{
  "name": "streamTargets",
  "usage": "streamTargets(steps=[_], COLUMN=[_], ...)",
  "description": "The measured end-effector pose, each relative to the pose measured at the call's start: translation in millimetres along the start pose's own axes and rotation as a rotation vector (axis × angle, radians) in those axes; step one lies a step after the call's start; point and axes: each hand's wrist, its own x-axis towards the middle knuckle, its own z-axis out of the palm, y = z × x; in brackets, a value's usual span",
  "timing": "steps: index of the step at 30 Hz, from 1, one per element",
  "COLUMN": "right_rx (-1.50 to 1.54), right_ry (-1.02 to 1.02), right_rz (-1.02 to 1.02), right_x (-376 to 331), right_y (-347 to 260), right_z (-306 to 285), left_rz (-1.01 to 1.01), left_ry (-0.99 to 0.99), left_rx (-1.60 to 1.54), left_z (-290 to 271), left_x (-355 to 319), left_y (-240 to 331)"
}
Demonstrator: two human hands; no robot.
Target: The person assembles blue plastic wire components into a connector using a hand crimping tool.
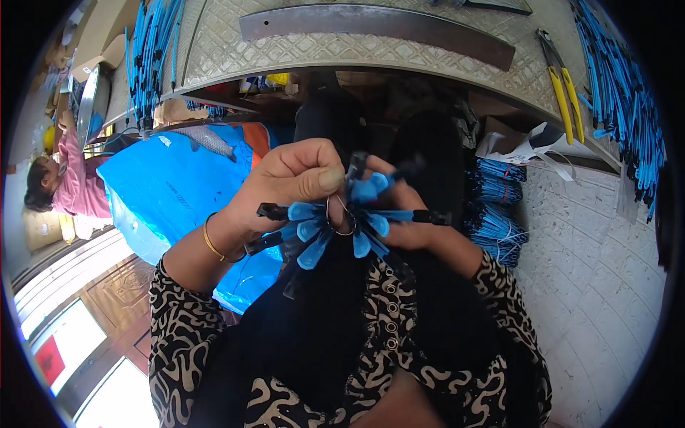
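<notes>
Above my lap my left hand [296, 175] pinches a thin metal ring [329, 214] between thumb and fingers. Several flat blue pieces with black ends [311, 253] hang on the ring and fan outward. On the far side of the ring, my right hand [410, 228] is closed around part of this bunch, its fingers partly hidden behind the pieces. One blue piece [369, 188] near the right fingertips is smeared by motion. Exactly what those fingertips grip is hard to make out.
A table [207, 43] ahead carries a metal strip [378, 27], yellow-handled pliers [564, 96] and bundles of blue-and-black strips [621, 93]. More bundles [496, 214] are stacked by the white brick wall [585, 242]. A blue plastic sack [171, 185] lies at left; beyond it is another person [75, 175].
</notes>
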Motion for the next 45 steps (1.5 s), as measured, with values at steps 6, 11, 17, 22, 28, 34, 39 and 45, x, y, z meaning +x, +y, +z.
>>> streamTargets(steps=[6,11,17,22,28,34,39,45], right_rx=[0.249,0.085,0.234,0.400,0.365,0.467,0.467,0.614], right_ry=[-0.038,-0.151,-0.323,-0.120,-0.068,0.135,-0.005,-0.181], right_rz=[0.053,0.132,0.055,0.040,-0.005,0.017,0.249,0.063], right_x=[20.5,33.8,37.9,32.6,21.0,22.5,20.6,25.4], right_y=[7.6,-19.3,-8.9,-23.7,-11.9,-14.3,-6.2,21.0], right_z=[-4.0,-24.5,-24.5,-19.9,-22.1,-16.3,-25.1,-20.8], left_rz=[0.117,0.063,0.032,0.024,0.036,0.114,0.057,0.575], left_ry=[-0.026,-0.001,0.027,0.008,0.001,-0.070,0.038,1.005], left_rx=[0.026,0.078,0.131,0.089,0.076,0.060,0.277,1.271], left_z=[-0.8,-0.8,0.5,2.4,-4.7,-12.7,-5.8,-94.0], left_x=[11.0,18.6,22.7,28.4,35.8,39.2,39.7,124.1], left_y=[-7.6,0.0,3.4,3.0,3.5,4.7,41.8,201.0])
